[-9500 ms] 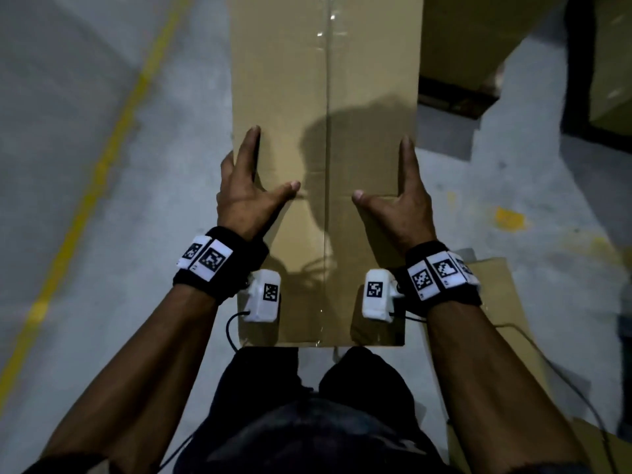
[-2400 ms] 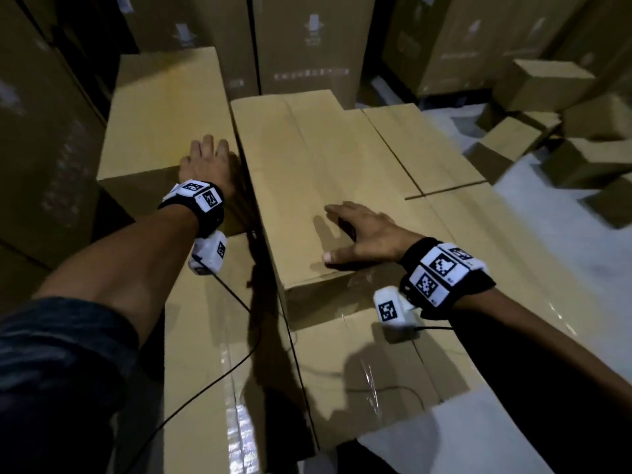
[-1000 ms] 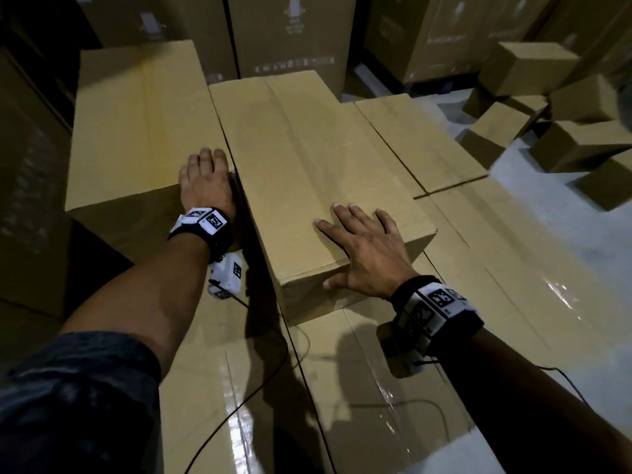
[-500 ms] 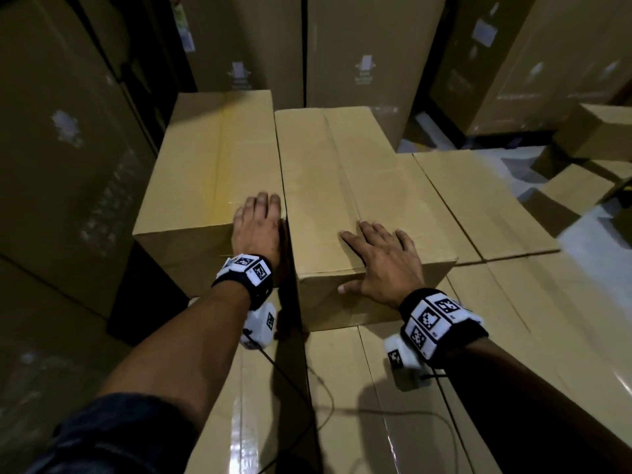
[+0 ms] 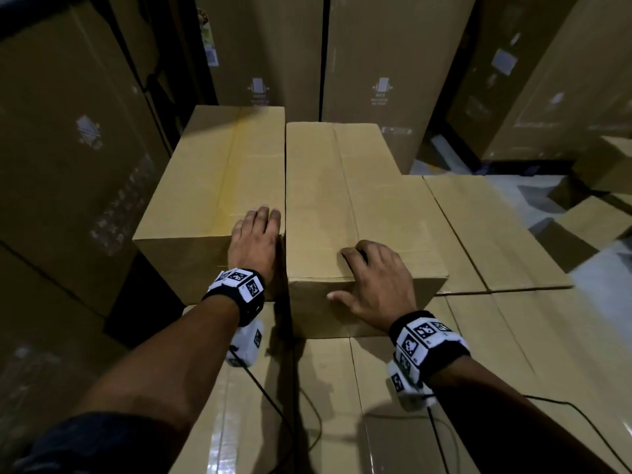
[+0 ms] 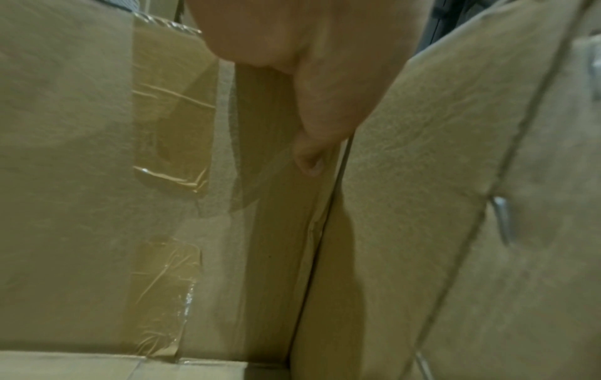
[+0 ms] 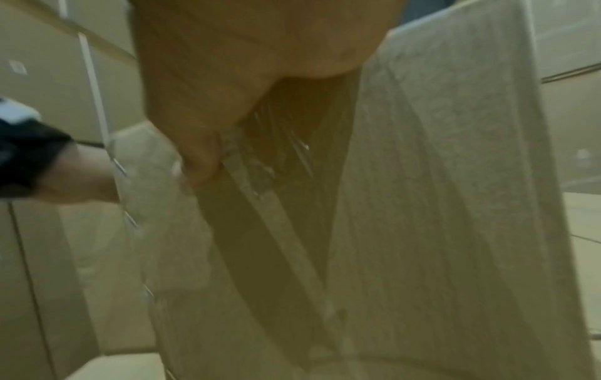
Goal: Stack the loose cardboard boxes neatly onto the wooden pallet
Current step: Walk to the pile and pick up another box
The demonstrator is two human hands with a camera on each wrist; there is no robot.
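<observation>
Two long cardboard boxes lie side by side on a lower layer of boxes. The left box and the right box touch along their sides. My left hand lies flat on the left box's near right corner, and its thumb points down into the seam between the boxes. My right hand rests on the right box's near edge, with fingers bent on the top and thumb spread on the front face. The pallet is hidden under the stack.
Tall stacks of big cartons wall in the back and the left side. A lower box adjoins on the right. Loose boxes lie on the grey floor at the far right. Cables trail from both wristbands.
The carried box now sits on the stack, squared up against the left box. In the last half second my right fingers have bent on its top; the left hand stays put.
</observation>
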